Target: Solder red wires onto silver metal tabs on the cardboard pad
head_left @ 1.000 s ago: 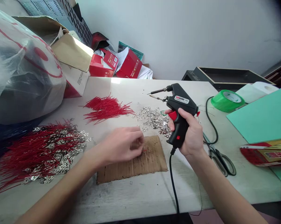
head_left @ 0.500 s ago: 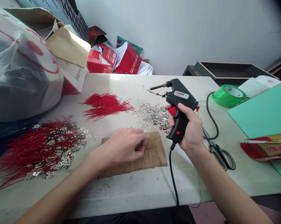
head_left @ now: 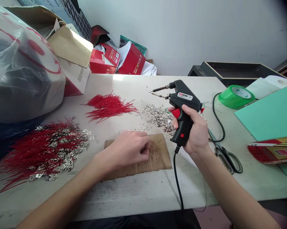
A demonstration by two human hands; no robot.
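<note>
My right hand (head_left: 197, 135) grips a black soldering gun (head_left: 184, 101) with a red trigger, its tip pointing left above the table. My left hand (head_left: 130, 148) rests over a piece of brown cardboard (head_left: 157, 154), fingers curled and closed; what they hold, if anything, is hidden. Behind the cardboard is a heap of small metal pieces (head_left: 155, 116), with a bunch of red wires (head_left: 110, 106) to its left. At the left lies a large pile of red wires with metal tabs attached (head_left: 45, 149).
A bulging plastic bag (head_left: 26, 70) and open boxes (head_left: 72, 47) stand at the left. Scissors (head_left: 229, 159), green tape (head_left: 236, 96), a paper roll (head_left: 269, 85) and a green sheet (head_left: 269, 114) lie at the right. The gun's black cord hangs over the front edge.
The view has shifted very slightly. Both hands and the soldering gun stay in nearly the same places.
</note>
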